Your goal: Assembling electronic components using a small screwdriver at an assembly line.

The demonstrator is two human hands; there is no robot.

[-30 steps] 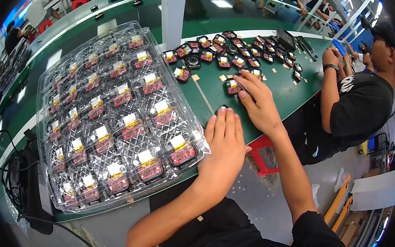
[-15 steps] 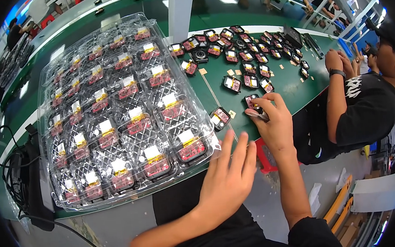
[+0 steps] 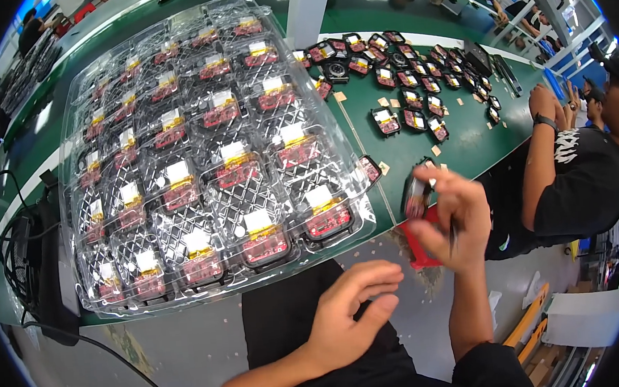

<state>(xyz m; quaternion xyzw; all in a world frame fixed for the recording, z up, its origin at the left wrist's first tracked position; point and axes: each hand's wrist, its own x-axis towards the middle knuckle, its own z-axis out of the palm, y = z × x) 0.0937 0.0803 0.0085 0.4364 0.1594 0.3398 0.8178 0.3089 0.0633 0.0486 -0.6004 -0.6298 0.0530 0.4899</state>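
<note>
Tilted on its edge, a small black watch case [image 3: 416, 196] is between the thumb and fingers of my right hand [image 3: 463, 207], slightly above the table's front edge. A thin metal tool, seemingly tweezers [image 3: 453, 237], is tucked in the same hand. My left hand [image 3: 355, 310] is in front of the table with fingers curved and apart, holding nothing. To its upper left lies a clear plastic tray [image 3: 366, 214], with several watch cases in its pockets showing red boards and pale batteries with yellow tape. Another watch case [image 3: 370, 170] lies at the tray's right edge.
Many more watch cases [image 3: 414, 119] are spread over the green table [image 3: 466, 153] at the back right, among small tan pieces. A grey post [image 3: 307, 12] stands behind the tray. On the right sits a co-worker [image 3: 577, 172]. Black cables [image 3: 26, 238] hang at the left.
My right hand has picked up the watch case from the table and brought it nearer, tilted. My left hand has drawn back from the tray edge, its fingers more curved. The view has shifted.
</note>
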